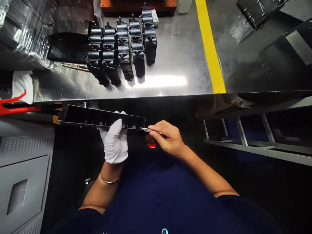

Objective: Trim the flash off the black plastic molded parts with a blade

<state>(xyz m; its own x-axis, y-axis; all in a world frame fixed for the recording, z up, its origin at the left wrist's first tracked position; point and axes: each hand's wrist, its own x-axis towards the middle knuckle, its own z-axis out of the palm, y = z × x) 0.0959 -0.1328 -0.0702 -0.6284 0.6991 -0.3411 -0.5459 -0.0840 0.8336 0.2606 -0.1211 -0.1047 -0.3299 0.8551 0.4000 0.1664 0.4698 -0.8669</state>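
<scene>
My left hand, in a white glove, is closed around a long black plastic tray-like part. The part lies nearly level in front of the bench edge, its hollow side facing me, with small ribs along the lower wall. My bare right hand pinches a small knife between thumb and fingers. Its pale blade points left and lies at the right end of the black part's lower edge. Whether the blade touches the edge, I cannot tell. The knife's handle is mostly hidden in my fingers.
Several black plastic parts stand in rows on the metal bench. Yellow tape crosses the bench at right. Clear plastic wrap is at upper left, red-handled pliers at left. A metal frame stands at lower right.
</scene>
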